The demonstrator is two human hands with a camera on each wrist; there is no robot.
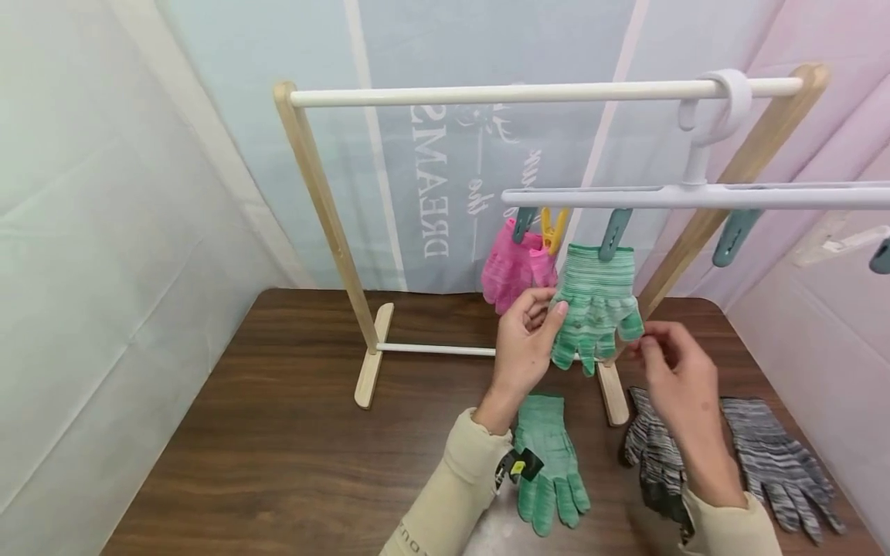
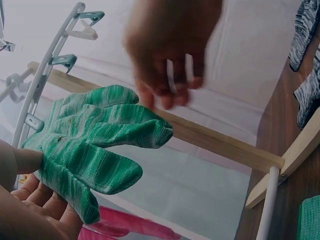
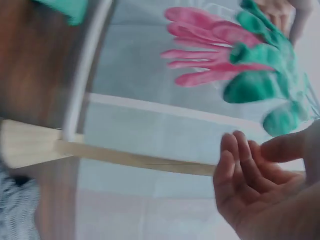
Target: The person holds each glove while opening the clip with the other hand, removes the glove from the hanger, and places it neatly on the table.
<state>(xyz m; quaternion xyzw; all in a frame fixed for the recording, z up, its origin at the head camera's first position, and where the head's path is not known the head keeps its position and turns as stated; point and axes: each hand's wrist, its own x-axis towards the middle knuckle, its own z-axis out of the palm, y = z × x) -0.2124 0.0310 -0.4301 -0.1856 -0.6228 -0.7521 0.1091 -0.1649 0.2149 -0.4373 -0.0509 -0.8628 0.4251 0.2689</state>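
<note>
A green striped knit glove (image 1: 599, 297) hangs fingers-down from a teal clip (image 1: 615, 233) on the white hanger (image 1: 605, 198). My left hand (image 1: 526, 340) pinches its left edge, the thumb in front and the fingers behind, as the left wrist view shows. Just right of the glove is my right hand (image 1: 684, 378); its fingers (image 3: 250, 170) are loosely bent, hold nothing and stand apart from the glove in the right wrist view. A second green glove (image 1: 549, 455) lies on the table below my left wrist. Behind the hanging glove are pink gloves (image 1: 511, 266), with a yellow clip (image 1: 552, 230) on them.
The hanger hooks over the white top rail (image 1: 487, 94) of a wooden rack, whose left post (image 1: 327, 208) stands on the brown table (image 1: 278, 463). Grey-black striped gloves (image 1: 775, 455) lie at the right, one partly under my right arm. Another teal clip (image 1: 737, 235) hangs farther right.
</note>
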